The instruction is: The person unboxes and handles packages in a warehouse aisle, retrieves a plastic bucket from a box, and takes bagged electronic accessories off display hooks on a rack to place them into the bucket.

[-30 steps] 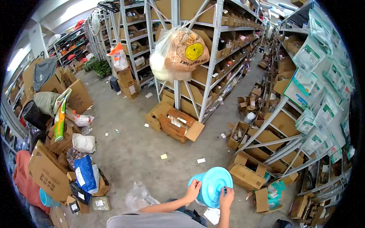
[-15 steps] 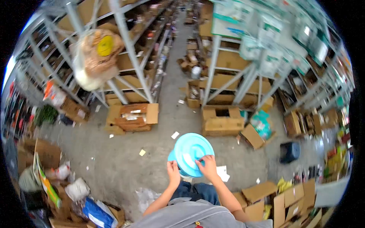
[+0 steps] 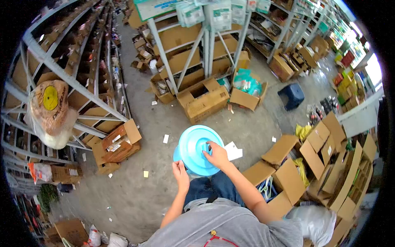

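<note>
A light blue lidded bucket (image 3: 193, 142) is held in front of my body, above the grey floor. My left hand (image 3: 180, 172) pinches the bucket's near left rim. On top of the round lid, my right hand (image 3: 215, 154) has its thumb and forefinger around the small central knob. The lid sits on the bucket and hides its inside. White paper sheets (image 3: 232, 151) lie on the floor just right of the bucket.
Shelving with cardboard boxes (image 3: 203, 101) stands ahead. A dark blue stool (image 3: 291, 96) is at the right, beyond open cartons (image 3: 284, 177). A stuffed plastic bag (image 3: 51, 113) hangs from the left rack. Paper scraps dot the floor.
The view has turned to the right, bringing the stool and open cartons into sight. Both hands have stayed on the bucket and its lid, which remain in front of my body.
</note>
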Tool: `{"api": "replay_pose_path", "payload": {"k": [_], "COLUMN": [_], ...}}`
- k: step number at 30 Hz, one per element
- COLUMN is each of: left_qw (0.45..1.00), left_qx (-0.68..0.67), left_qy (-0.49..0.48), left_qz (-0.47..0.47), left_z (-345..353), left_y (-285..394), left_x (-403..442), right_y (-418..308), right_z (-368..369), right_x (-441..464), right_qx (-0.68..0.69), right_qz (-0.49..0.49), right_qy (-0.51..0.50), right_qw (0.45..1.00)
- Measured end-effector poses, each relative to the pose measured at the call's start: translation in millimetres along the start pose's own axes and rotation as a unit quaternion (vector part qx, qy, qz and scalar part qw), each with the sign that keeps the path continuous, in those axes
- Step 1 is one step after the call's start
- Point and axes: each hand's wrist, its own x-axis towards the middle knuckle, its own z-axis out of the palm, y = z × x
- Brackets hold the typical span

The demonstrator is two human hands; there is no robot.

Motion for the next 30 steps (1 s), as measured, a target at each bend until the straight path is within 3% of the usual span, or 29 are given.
{"api": "replay_pose_path", "payload": {"k": [3, 11, 17, 19, 22, 24, 30], "left_qw": [0.999, 0.993, 0.993, 0.993, 0.995, 0.997, 0.995], "left_qx": [-0.013, -0.002, -0.009, -0.015, -0.016, -0.006, 0.029], "left_qy": [-0.044, -0.115, -0.119, -0.113, -0.093, -0.076, -0.090], "left_qz": [-0.021, 0.001, -0.004, -0.020, -0.026, -0.022, -0.011], "left_z": [14.4, 40.4, 59.7, 61.7, 61.8, 64.0, 84.0], "left_y": [4.7, 15.0, 21.1, 9.7, -10.6, -10.3, -1.6], "left_x": [0.5, 1.5, 4.6, 11.5, 22.4, 24.2, 26.7], "right_y": [9.3, 25.8, 36.0, 37.6, 62.9, 91.8, 165.4], "right_z": [-1.2, -21.8, -45.0, -70.8, -104.8, -122.5, -160.6], "right_x": [-3.9, -16.1, -22.1, -26.7, -37.9, -49.6, -109.5], "right_qx": [-0.027, 0.066, 0.065, 0.132, 0.317, 0.371, 0.512], "right_qz": [0.053, 0.114, 0.070, 0.145, 0.131, 0.071, 0.115], "right_qy": [0.026, 0.120, 0.221, 0.233, 0.323, 0.409, 0.498], "right_qw": [0.998, 0.984, 0.971, 0.953, 0.882, 0.830, 0.690]}}
